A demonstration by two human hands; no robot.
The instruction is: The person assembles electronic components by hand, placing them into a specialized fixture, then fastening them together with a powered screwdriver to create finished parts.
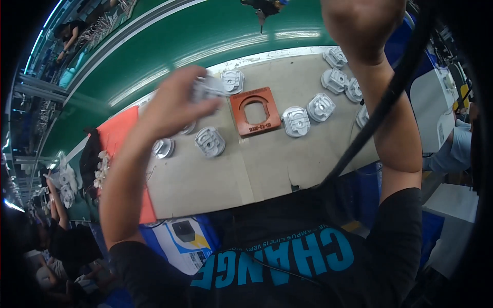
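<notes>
The left hand (177, 100) is grasping a blurred white part (206, 90) near the far edge of the surface (221, 179). Next, an orange block (240, 120) lies nearer the far edge than the near one. Beside it stands a white piece (296, 121). The right hand (362, 23) is raised near the far right corner; its grip I cannot tell.

The left hand (174, 100) grips a motion-blurred white plastic part (208, 88) left of a square orange-brown block (272, 112) with a rounded opening. The right hand (365, 23) is raised at the upper edge. Round white plastic pieces (296, 121) lie on the beige desk (205, 182).
</notes>
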